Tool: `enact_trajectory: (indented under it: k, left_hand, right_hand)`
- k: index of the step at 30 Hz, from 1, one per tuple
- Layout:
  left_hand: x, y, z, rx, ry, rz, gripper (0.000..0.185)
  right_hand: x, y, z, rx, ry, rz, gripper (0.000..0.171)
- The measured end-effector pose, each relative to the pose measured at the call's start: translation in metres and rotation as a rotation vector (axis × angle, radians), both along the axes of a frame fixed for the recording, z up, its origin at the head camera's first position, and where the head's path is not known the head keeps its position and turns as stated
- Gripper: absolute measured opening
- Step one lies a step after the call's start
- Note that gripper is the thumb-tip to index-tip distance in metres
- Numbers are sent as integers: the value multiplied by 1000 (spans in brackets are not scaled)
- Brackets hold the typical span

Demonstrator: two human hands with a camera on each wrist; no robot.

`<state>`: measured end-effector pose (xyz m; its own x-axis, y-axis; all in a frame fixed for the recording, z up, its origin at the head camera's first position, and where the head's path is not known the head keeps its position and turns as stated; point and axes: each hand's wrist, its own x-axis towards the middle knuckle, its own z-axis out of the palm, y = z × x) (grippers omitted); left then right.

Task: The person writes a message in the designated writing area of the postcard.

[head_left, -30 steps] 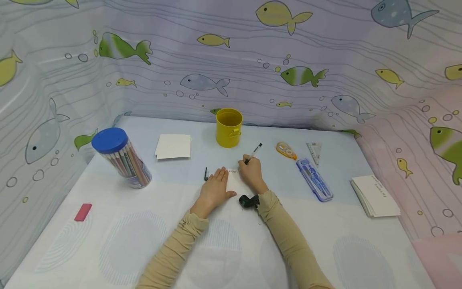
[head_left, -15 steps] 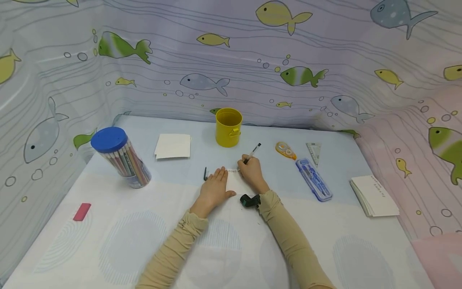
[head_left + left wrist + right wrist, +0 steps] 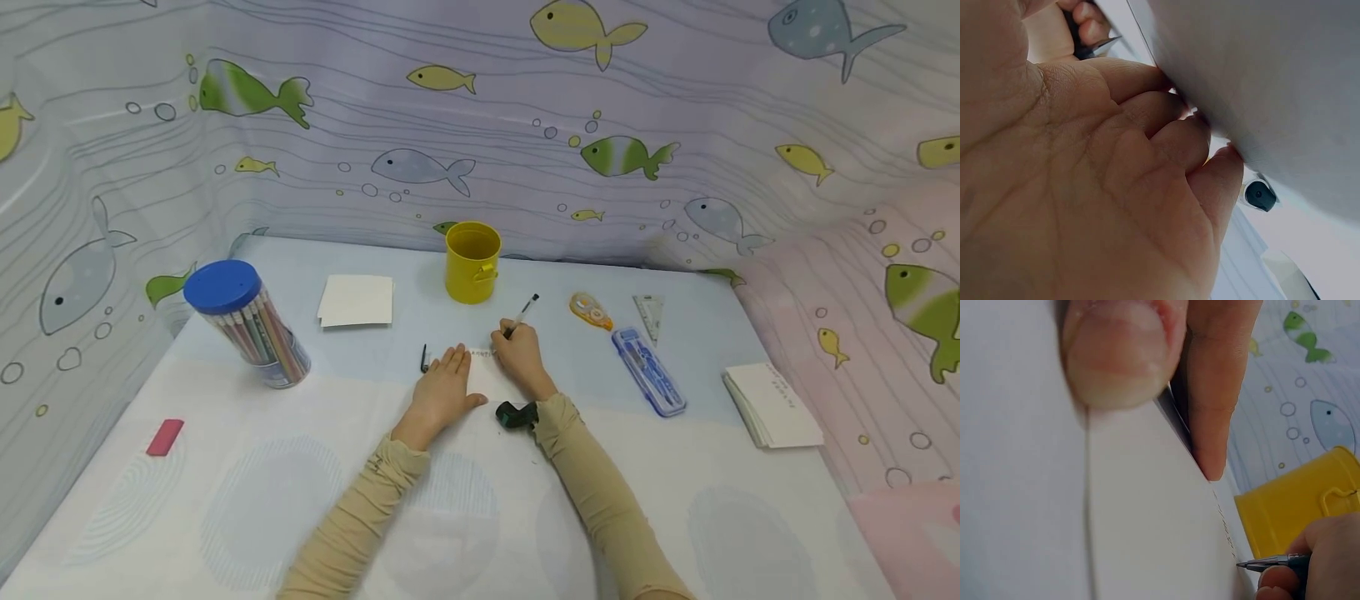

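Note:
My right hand (image 3: 521, 360) pinches a pen (image 3: 529, 306) with a clear barrel and a dark grip, its back end tilted up. In the right wrist view the pen tip (image 3: 1241, 565) meets a white card (image 3: 1147, 506) at the end of a short row of small handwritten marks. My left hand (image 3: 441, 397) lies flat on the left part of that card, fingers straight and thumb out along the near edge. Just past the left fingers lies a dark pen cap (image 3: 424, 358). Part of the card is hidden under both hands.
Behind the hands stands a yellow bucket (image 3: 471, 275). Blank cards (image 3: 356, 300), a blue-lidded pencil jar (image 3: 258, 333) and a red eraser (image 3: 165, 437) are on the left. Rightward lie correction tape (image 3: 590, 311), a set square (image 3: 649, 315), a blue case (image 3: 648, 371) and written cards (image 3: 772, 406).
The head view has shifted slightly. Both hands keep nearly the same places, the left flat on the card and the right with the pen at the written row.

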<state>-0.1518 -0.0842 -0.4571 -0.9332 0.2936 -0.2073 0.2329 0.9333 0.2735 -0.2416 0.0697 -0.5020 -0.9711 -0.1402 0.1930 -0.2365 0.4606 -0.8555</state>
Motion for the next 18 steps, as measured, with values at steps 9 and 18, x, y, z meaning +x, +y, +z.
enact_trajectory:
  k: [9,18]
  left_hand:
    - [1,0,-2,27,15,-2,83]
    - [-1,0,-5,3,13,3,83]
  right_hand:
    - [0,1,-4,-30,-13,0,38]
    - [1,0,-2,-40,-43,4,39]
